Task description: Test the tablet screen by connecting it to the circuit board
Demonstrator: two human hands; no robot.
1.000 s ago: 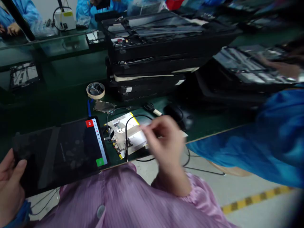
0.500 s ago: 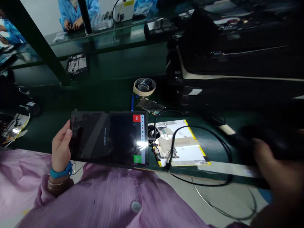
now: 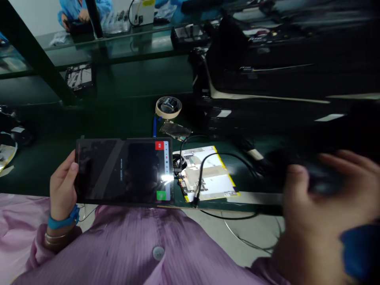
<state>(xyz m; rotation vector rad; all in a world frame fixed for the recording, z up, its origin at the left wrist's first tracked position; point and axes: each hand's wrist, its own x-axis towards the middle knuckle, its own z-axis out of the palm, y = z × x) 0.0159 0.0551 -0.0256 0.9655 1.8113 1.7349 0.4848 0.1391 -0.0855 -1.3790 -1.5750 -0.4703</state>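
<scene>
Our right hand (image 3: 323, 209) has shifted from the white, yellow-edged panel (image 3: 215, 184) to a blurred black object (image 3: 323, 180); grip indeterminable.
Our left hand (image 3: 63, 186) pinches the black rectangular screen (image 3: 121, 178) beside that panel, at the green desk's (image 3: 124, 114) front.

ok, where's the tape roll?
Head view, slightly left of centre: tape roll on the green bench, beyond the blue tool and screen, left of the black stack.

Stretches back over a dark green bench (image 3: 127, 122) to a raised, glossy green shelf (image 3: 124, 49). Slants at left along a thick dark green post (image 3: 32, 51). Ends in a plain pale wall (image 3: 38, 18) at upper left. Drops below to a pale floor (image 3: 243, 229). Gleams softly along the shelf, dim towards the right.
</scene>
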